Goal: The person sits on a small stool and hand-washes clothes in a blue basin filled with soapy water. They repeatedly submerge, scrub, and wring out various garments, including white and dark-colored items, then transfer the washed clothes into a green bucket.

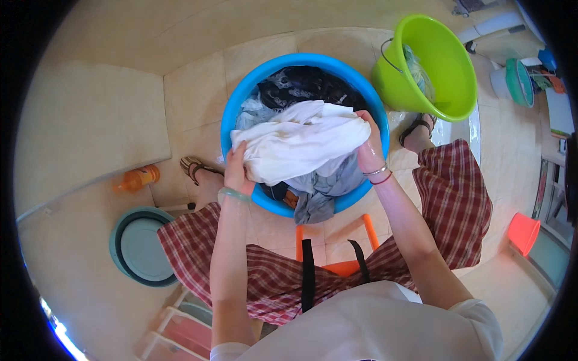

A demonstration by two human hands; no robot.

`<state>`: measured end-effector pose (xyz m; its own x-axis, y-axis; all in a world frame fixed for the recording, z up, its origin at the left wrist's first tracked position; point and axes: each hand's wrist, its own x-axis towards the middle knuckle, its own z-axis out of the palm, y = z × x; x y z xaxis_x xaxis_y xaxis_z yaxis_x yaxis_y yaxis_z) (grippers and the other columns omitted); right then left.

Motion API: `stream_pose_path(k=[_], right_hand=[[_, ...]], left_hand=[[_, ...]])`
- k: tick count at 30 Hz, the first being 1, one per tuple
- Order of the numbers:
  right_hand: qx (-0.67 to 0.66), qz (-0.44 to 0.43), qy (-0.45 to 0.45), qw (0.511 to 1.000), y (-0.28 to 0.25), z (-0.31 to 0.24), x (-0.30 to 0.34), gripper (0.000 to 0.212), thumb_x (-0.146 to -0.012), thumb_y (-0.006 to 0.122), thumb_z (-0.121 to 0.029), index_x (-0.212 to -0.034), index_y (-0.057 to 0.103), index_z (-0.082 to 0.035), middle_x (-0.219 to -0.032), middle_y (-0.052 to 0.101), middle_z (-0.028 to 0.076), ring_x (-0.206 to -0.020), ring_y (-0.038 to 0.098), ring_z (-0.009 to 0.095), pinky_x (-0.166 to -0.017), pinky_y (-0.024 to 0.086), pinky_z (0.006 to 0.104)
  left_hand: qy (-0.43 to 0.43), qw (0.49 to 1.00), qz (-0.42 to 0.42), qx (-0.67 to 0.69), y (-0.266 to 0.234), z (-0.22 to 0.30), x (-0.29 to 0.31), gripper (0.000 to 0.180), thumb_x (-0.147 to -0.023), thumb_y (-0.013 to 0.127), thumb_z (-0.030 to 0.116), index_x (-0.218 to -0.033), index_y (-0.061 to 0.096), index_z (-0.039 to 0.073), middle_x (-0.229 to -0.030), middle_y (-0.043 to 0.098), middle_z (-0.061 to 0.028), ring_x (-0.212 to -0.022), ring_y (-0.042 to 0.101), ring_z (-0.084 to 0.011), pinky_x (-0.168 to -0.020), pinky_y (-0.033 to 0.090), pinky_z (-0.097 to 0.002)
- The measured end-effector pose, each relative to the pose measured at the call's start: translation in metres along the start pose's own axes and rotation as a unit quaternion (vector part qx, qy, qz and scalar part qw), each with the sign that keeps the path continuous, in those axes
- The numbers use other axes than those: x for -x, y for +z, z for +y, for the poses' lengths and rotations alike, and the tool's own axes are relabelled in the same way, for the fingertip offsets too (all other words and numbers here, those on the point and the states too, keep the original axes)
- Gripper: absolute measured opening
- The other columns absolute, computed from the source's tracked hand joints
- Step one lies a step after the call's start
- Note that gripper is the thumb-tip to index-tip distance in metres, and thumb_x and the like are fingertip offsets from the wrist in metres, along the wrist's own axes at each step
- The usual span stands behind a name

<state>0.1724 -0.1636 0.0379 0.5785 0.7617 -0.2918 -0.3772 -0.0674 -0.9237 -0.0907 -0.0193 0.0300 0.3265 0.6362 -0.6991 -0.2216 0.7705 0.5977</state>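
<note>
A wet-looking white cloth (pixel 301 141), probably a garment though its kind is hidden by the folds, is stretched between my hands. My left hand (pixel 236 168) grips its left end, fingers closed on the edge. At its right end my right hand (pixel 370 144) is closed on the bunched fabric. Both hands are over a round blue basin (pixel 230 111). Dark clothes (pixel 307 84) lie in sudsy water at the basin's far side. Grey clothing (pixel 316 201) hangs over the near rim, below the white cloth.
A lime-green bucket (pixel 448 66) with cloth inside stands right of the basin. An orange bottle (pixel 141 177) and a grey-green basin (pixel 144 246) are at the left. An orange stool frame (pixel 342 268) shows between my knees. A red container (pixel 522 233) is far right.
</note>
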Motion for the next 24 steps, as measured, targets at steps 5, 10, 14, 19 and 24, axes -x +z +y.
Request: stream_pose_path(k=[5, 10, 14, 19, 24], right_hand=[[0.186, 0.018, 0.058, 0.981, -0.006, 0.000, -0.034, 0.045, -0.078, 0.063, -0.012, -0.119, 0.050, 0.000, -0.105, 0.061, 0.012, -0.099, 0.059, 0.021, -0.087, 0.046, 0.0294], [0.533, -0.039, 0.061, 0.843, 0.005, 0.015, -0.062, 0.076, -0.071, 0.070, -0.026, -0.139, 0.038, -0.020, -0.126, 0.048, 0.023, -0.107, 0.057, 0.039, -0.090, 0.049, 0.0416], [0.687, -0.163, -0.113, 0.699, 0.031, 0.049, -0.046, 0.059, -0.077, 0.068, -0.037, -0.132, 0.046, -0.030, -0.123, 0.047, 0.014, -0.109, 0.050, 0.038, -0.081, 0.050, 0.0527], [0.701, -0.195, -0.097, 0.679, 0.032, 0.097, -0.061, 0.042, -0.083, 0.061, -0.037, -0.123, 0.051, -0.025, -0.123, 0.048, 0.016, -0.104, 0.054, 0.038, -0.076, 0.053, 0.0500], [0.671, -0.208, -0.045, 0.710, 0.031, 0.131, -0.083, 0.038, -0.086, 0.056, -0.030, -0.116, 0.051, -0.007, -0.107, 0.056, 0.025, -0.096, 0.061, 0.041, -0.073, 0.054, 0.0476]], left_hand=[[0.124, 0.973, 0.157, -0.115, -0.010, -0.031, -0.023, 0.051, -0.090, 0.061, 0.026, -0.136, 0.044, 0.015, -0.137, 0.042, -0.0166, -0.130, 0.038, -0.0272, -0.101, 0.040, -0.0424], [0.410, 0.566, 0.137, -0.702, 0.049, -0.028, -0.015, 0.049, -0.089, 0.059, 0.038, -0.135, 0.048, 0.026, -0.142, 0.039, -0.0132, -0.128, 0.038, -0.0369, -0.102, 0.031, -0.0572], [0.427, 0.447, 0.038, -0.785, 0.069, -0.054, -0.037, 0.045, -0.091, 0.052, 0.043, -0.134, 0.050, 0.030, -0.143, 0.038, -0.0075, -0.133, 0.031, -0.0350, -0.099, 0.023, -0.0667], [0.351, 0.413, -0.009, -0.841, 0.043, -0.086, -0.078, 0.038, -0.093, 0.046, 0.040, -0.128, 0.052, 0.027, -0.135, 0.045, -0.0057, -0.125, 0.039, -0.0305, -0.096, 0.026, -0.0641], [0.197, 0.444, -0.053, -0.873, 0.051, -0.089, -0.110, 0.031, -0.090, 0.049, 0.034, -0.119, 0.056, 0.024, -0.128, 0.051, -0.0065, -0.119, 0.046, -0.0282, -0.095, 0.030, -0.0596]])
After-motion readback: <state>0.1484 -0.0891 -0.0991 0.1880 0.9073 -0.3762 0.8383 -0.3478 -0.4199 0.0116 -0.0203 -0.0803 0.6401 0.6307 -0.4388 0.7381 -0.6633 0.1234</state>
